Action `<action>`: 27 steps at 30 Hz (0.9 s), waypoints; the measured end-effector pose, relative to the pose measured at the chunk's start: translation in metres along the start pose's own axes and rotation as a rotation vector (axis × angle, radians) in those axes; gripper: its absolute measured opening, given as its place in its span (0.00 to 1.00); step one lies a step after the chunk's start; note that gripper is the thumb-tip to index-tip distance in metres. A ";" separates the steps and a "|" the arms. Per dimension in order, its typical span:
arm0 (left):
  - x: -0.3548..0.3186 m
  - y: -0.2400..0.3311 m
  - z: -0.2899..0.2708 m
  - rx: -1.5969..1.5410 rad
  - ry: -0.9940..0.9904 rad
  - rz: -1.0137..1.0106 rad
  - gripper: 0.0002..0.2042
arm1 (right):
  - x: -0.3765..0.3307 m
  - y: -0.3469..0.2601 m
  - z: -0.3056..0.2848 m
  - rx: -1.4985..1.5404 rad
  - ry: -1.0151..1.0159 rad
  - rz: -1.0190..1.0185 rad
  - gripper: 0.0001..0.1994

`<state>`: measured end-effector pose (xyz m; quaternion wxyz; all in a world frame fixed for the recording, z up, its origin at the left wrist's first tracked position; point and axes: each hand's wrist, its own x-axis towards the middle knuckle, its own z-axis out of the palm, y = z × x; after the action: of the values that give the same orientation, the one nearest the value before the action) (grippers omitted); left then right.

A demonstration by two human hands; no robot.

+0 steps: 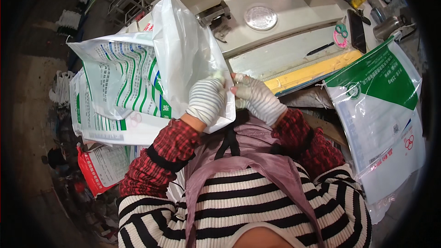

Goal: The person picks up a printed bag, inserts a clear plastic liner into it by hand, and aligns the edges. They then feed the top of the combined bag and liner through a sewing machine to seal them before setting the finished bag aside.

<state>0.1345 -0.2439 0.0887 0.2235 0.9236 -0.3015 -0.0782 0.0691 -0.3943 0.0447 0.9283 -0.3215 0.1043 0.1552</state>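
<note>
Both hands wear striped gloves. The left hand [206, 98] and the right hand [257, 96] pinch the near edge of one white plastic bag [183, 50], fingers closed on it. The bag stretches up and away toward the sewing machine [257, 14]. On the desk [294, 50] lie maybe three more printed bags [119, 78].

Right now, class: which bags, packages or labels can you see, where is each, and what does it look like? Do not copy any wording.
Plain white bag: centre, both gloved hands pinching its edge.
Printed sack: left of it, white with green and blue curved stripes.
Green-and-white sack: right, hanging off the table edge.
Red-edged white sack: lower left, on the floor.
</note>
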 end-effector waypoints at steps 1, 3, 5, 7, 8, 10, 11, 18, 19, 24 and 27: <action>0.001 0.005 0.000 0.177 -0.006 0.086 0.09 | 0.004 -0.002 -0.001 0.003 -0.003 0.003 0.16; 0.001 -0.003 0.005 0.086 -0.049 0.131 0.09 | 0.006 -0.008 0.000 -0.027 0.017 0.069 0.13; 0.001 -0.003 0.000 -0.006 -0.095 0.173 0.10 | 0.015 -0.004 -0.008 -0.056 0.015 0.043 0.11; 0.001 0.015 -0.025 -0.147 -0.210 0.233 0.12 | 0.018 -0.013 -0.005 -0.203 -0.079 0.013 0.11; 0.001 0.017 -0.033 -0.087 -0.320 0.201 0.17 | 0.022 -0.010 -0.008 -0.207 -0.095 0.025 0.12; -0.001 0.033 -0.045 0.077 -0.385 0.228 0.20 | 0.032 0.000 -0.020 -0.471 -0.098 -0.102 0.12; -0.003 0.040 -0.050 0.242 -0.443 0.244 0.25 | 0.037 0.004 -0.022 -0.735 -0.110 -0.226 0.12; 0.015 0.060 -0.104 0.037 -0.076 0.622 0.23 | 0.058 0.064 -0.058 -0.672 -0.048 -0.295 0.13; 0.014 0.031 -0.131 0.113 0.090 0.568 0.23 | 0.042 0.038 -0.018 -1.166 0.122 -0.384 0.13; 0.092 -0.065 -0.204 0.983 0.054 -0.133 0.34 | 0.019 0.022 -0.009 -1.283 0.132 -0.358 0.15; 0.104 -0.150 -0.232 0.989 -0.007 -0.321 0.22 | 0.019 0.014 0.014 -1.494 0.169 -0.246 0.16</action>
<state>0.3614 -0.1127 0.2244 -0.2555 0.9532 -0.1575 0.0371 0.0828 -0.3712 0.0423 0.4635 -0.8844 0.0055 0.0548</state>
